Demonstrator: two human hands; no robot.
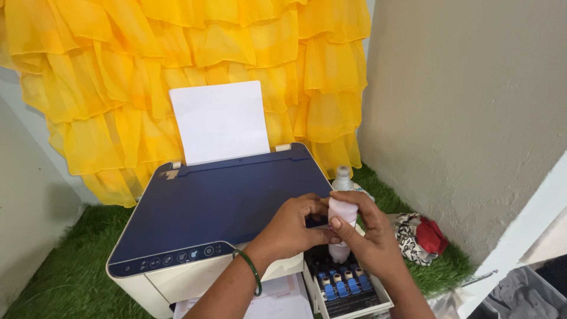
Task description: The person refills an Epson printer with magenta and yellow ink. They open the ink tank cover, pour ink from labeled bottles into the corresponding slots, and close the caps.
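Nearest the camera: two bare forearms, rising from the lower edge, hands brought together over the right front corner of the printer.

Yellow ruffled cloth [177, 65]: hung across the back, filling the upper left of the view.

Plain grey wall [472, 100]: stood at right, meeting the cloth in the corner.

Green artificial turf [65, 266]: spread underneath, visible left of and behind the printer.

Printer [201, 207]: dark blue lid, white body, set on the turf; control strip along the front left edge.

White paper sheet [221, 121]: stood upright in the rear feed, against the cloth.

Left hand [292, 227]: fingers curled around the small bottle from the left; green bangle [253, 270] worn at the wrist.

Right hand [366, 233]: closed on the same bottle from the right, thumb pressed across its front.

Crumpled cloths [420, 235]: red and black-and-white patterned, lain on the turf just right of the hands.

Open ink tank compartment [345, 286]: at the printer's right front, row of blue-capped ports exposed, directly below the hands.

Small bottle [341, 227]: pale pink-white, clamped between both hands, held upright-inverted over the compartment; contact of its lower end with a port not discernible.

Second white bottle [342, 177]: stood just behind the hands, beside the printer's right edge.
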